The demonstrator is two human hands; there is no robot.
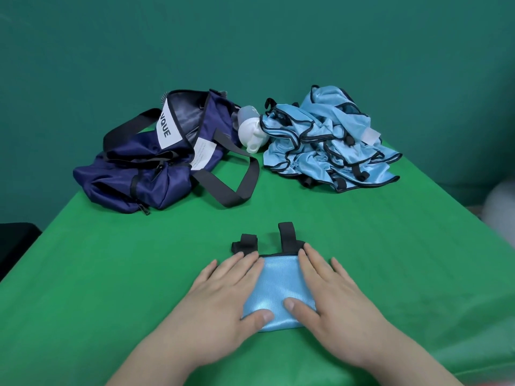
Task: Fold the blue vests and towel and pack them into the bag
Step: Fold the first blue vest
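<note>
Both hands lie flat on one folded piece: left hand [223, 296] and right hand [334, 296] press a small light-blue satin vest packet with black trim [278, 285] onto the green cloth-covered worktop [111, 274], near its front edge. The fingers [245, 263] are straight and spread, with the thumbs on the packet's near part, and nothing is gripped. Two black strap loops [287, 235] stick out past the packet's far edge. Step in hand, as I judge it: smoothing down the last fold of this vest, which is not yet packed. The next move calls for taking the packet from both sides so the folds hold, then carrying it far-left to the navy-blue fabric duffel bag [156, 162]. The bag lies slumped, its mouth seemingly open at the top, and one hand may have to hold it wide. A heap of unfolded light-blue vests [328, 140] sits far right, well apart from the packet, so much folding is left. A white-and-grey plastic bottle [250, 129] lies between bag and heap, touching the heap. A black bag handle [234, 185] sprawls across the worktop on the way to the bag and could snag. I cannot make out the towel.
</note>
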